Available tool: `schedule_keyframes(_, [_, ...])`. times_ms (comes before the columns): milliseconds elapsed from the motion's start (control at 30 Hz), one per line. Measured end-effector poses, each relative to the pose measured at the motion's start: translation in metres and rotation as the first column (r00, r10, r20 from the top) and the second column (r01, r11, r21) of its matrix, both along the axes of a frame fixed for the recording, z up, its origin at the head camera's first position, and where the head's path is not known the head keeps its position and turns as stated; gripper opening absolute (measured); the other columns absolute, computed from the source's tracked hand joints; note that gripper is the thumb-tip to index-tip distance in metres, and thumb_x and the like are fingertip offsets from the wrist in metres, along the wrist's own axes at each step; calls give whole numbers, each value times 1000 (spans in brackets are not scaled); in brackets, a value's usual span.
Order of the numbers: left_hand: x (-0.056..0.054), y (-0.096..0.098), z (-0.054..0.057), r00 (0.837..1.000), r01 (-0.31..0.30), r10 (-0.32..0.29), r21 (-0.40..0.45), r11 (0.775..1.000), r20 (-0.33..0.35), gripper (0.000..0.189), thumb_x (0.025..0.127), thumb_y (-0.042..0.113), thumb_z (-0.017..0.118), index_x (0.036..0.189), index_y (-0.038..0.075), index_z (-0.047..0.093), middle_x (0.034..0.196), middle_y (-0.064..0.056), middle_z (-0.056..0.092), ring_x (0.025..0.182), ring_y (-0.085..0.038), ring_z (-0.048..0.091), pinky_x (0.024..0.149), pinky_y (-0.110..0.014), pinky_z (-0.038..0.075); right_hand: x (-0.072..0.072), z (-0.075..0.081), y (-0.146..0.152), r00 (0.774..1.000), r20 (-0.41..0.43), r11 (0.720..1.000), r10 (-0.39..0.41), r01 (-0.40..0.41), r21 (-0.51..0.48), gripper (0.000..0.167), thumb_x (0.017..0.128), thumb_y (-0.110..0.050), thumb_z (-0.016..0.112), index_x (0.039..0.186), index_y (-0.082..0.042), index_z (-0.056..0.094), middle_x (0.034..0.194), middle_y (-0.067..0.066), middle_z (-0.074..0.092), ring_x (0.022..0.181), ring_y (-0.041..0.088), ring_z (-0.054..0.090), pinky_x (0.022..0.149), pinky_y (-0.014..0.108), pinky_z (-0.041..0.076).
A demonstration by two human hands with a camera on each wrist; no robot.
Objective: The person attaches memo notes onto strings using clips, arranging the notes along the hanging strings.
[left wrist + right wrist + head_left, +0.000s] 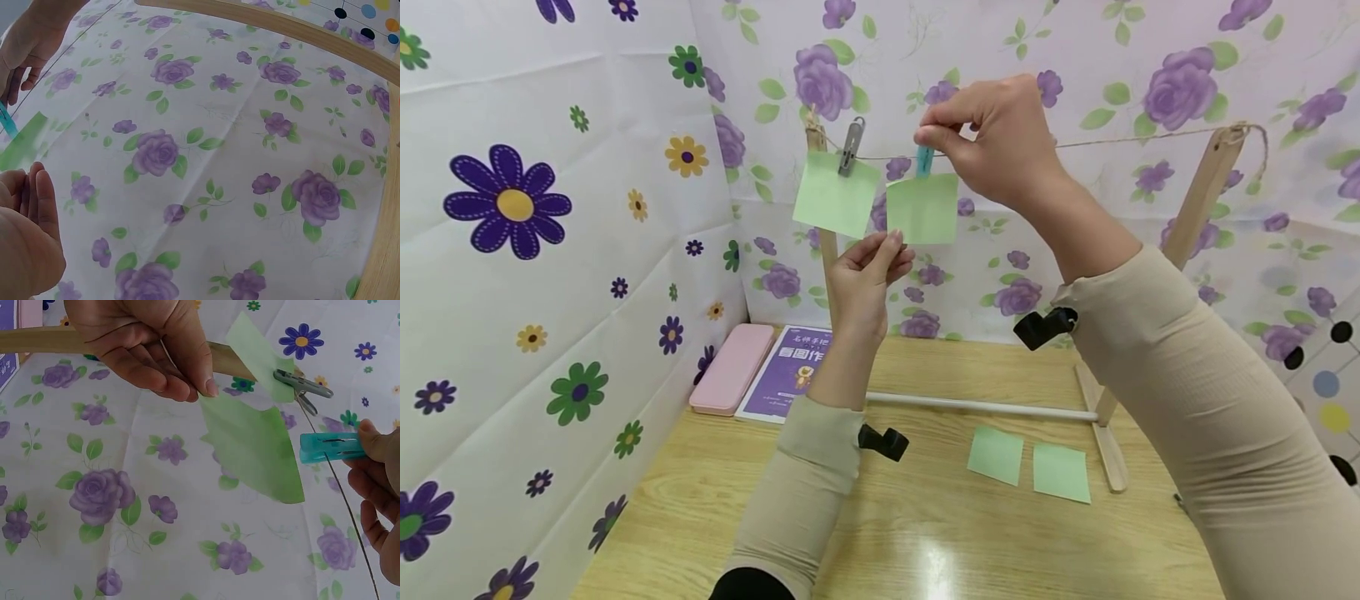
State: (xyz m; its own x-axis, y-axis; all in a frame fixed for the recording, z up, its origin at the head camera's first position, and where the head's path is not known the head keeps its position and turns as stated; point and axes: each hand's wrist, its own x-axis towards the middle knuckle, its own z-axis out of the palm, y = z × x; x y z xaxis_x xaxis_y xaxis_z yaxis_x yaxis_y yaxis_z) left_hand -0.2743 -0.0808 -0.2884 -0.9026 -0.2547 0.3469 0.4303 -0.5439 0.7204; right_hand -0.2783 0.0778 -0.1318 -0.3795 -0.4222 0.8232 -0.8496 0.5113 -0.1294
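My left hand [867, 275] pinches the lower edge of a green sticky note [922, 212] between thumb and fingers. Above it, my right hand [996, 137] pinches the end of a blue clothespin [925, 161], which lies across the string [1120, 142]. In the right wrist view the clothespin [331, 447] sits right beside the note's top edge [256, 450]; I cannot tell whether it grips the paper. To the left, a second green note [835, 196] hangs from the string by a grey clothespin [852, 146].
The string runs between two wooden posts [1202, 200], joined low down by a white rod [985, 406]. Two more green notes [996, 455] lie on the wooden table [910, 533]. At the back left are a pink case [732, 367] and a purple book [782, 371].
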Motion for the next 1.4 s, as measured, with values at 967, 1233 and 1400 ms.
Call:
schedule_keyframes(967, [-3,-1,0,998,-31,32,25,999,-47,10,91,9,76,95,0,74,82,-6,75,70,-14,73,73,-29,64,-1,-3,4,992,105,990,-64,50,131,28,95,-20,73,117,-1,75,102,16,75,87,28,60,78,37,43])
schedule_keyframes(1233, [-3,0,1,998,-35,37,24,999,-57,6,94,6,72,88,6,73,80,-4,74,72,-13,73,72,-27,63,0,-3,6,994,100,988,-55,39,152,28,95,-20,74,116,-1,75,101,15,75,86,29,59,74,36,43])
schedule_keyframes(1400, [-4,-1,1,998,-34,35,25,999,-54,7,94,6,72,88,8,73,81,-7,74,72,-14,73,73,-28,64,0,-1,7,982,168,984,-85,57,168,37,95,-25,74,125,-4,71,108,14,74,90,28,56,78,37,38])
